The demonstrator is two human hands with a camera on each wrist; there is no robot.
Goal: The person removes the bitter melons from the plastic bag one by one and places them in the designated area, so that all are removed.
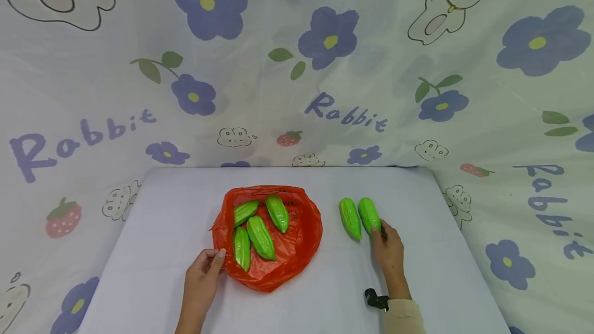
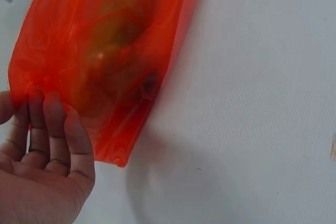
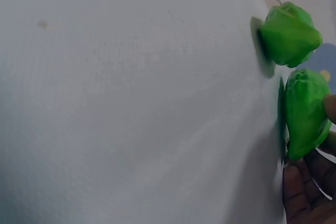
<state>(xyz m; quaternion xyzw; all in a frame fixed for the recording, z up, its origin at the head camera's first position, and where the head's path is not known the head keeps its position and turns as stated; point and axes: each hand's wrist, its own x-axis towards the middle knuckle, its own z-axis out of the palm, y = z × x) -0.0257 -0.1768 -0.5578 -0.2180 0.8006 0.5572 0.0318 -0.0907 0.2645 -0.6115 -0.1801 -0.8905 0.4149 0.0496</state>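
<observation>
A red plastic bag [image 1: 297, 241] lies with its mouth spread wide, and several bright green bitter melons [image 1: 261, 238] are inside it. At the bag's left edge my left hand [image 1: 202, 272] pinches the rim between thumb and fingers; the left wrist view shows the fingertips behind the thin red film [image 2: 126, 77]. Two more bitter melons lie side by side on the table, right of the bag. My right hand [image 1: 389, 249] grips the near end of the right one [image 1: 368, 213], thumb and fingers on opposite sides. Its neighbour [image 1: 350, 219] lies untouched just to the left.
The white table [image 1: 171, 220] runs back to a hanging cloth [image 1: 260, 81] printed with flowers and rabbits, which also encloses both sides. A small black device [image 1: 375, 299] sits at my right wrist, beside the beige sleeve [image 1: 402, 316].
</observation>
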